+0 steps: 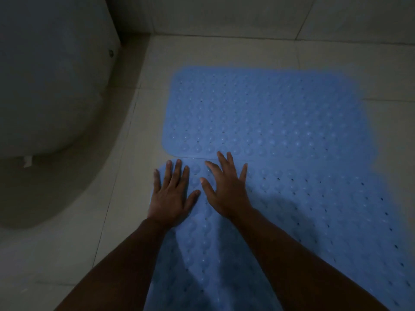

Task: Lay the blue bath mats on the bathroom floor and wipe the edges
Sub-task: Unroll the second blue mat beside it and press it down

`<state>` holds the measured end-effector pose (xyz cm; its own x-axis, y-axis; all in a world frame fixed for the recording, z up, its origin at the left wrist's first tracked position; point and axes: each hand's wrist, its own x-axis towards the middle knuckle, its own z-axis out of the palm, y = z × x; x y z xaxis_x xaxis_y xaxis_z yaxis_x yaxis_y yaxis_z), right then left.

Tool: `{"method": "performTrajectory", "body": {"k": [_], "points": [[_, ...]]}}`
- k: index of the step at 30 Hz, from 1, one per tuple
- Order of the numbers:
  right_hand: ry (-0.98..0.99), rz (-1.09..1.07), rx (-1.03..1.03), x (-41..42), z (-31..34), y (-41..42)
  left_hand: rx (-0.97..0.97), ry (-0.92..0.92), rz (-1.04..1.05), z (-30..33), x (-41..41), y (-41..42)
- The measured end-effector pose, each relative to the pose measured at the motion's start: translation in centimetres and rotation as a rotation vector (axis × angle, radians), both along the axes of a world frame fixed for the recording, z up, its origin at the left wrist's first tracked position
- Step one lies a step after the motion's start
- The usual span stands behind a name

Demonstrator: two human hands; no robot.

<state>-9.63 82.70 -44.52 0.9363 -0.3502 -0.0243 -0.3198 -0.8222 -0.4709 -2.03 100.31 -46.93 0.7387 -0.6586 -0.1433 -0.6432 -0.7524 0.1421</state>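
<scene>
Two blue bubbled bath mats lie flat on the pale tiled floor, meeting along a seam. The far mat (269,113) reaches toward the back wall. The near mat (314,209) runs from the seam down to the bottom of the view. My left hand (173,194) rests palm down with fingers spread on the near mat's far left corner. My right hand (226,187) lies flat beside it, fingertips reaching the seam and touching the far mat's edge. Neither hand holds anything. My forearms hide part of the near mat.
A white toilet (49,81) fills the left side, its base curving close to the mats' left edge. Bare floor tiles (125,180) show between toilet and mats. The tiled back wall (224,14) rises just behind the far mat.
</scene>
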Motion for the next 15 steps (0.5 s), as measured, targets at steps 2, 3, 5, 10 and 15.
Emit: {"method": "performTrajectory", "body": {"k": [2, 3, 5, 10, 15], "points": [[0.001, 0.006, 0.007, 0.8, -0.2, -0.2, 0.015, -0.026, -0.036, -0.3, 0.2, 0.2], [0.0, 0.009, 0.01, 1.1, -0.2, -0.5, 0.031, -0.042, -0.047, -0.3, 0.2, 0.3], [-0.009, 0.009, 0.002, 1.6, -0.1, -1.1, 0.041, -0.062, -0.054, -0.2, 0.2, 0.4], [-0.022, 0.007, 0.017, 2.2, -0.3, -2.3, 0.018, -0.043, -0.053, -0.4, 0.2, 0.3], [-0.042, -0.004, -0.005, 1.8, -0.3, -2.5, -0.021, 0.025, -0.064, 0.3, 0.4, 0.2]]}}
